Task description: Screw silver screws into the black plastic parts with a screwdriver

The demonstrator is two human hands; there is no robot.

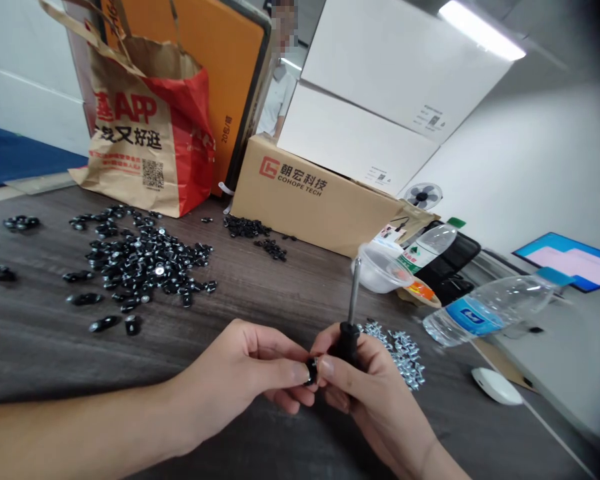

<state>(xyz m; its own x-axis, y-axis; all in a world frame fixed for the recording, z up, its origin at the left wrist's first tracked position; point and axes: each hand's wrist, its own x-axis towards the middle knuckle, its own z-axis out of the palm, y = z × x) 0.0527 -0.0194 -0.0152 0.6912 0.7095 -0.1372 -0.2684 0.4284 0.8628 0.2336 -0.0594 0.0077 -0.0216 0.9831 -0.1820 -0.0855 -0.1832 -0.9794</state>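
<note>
Between thumb and fingers, my left hand (265,367) pinches a small black part (311,371). My right hand (360,380) holds a screwdriver (350,333) upright, its black handle in the palm and its metal shaft pointing up. The right thumb and forefinger meet at the same black part, perhaps with a tiny screw there, too small to make out. Beside the right hand lies a pile of silver screws (405,357). A large heap of black parts with metal bits (145,260) spreads over the dark wooden table (45,353) on the left.
Smaller black pieces (247,227) lie before a cardboard box (315,200). A paper bag (150,133) stands back left. On the right are a plastic bowl (380,270), a water bottle (495,310), and a white mouse (497,386). Another person (277,100) is behind the boxes.
</note>
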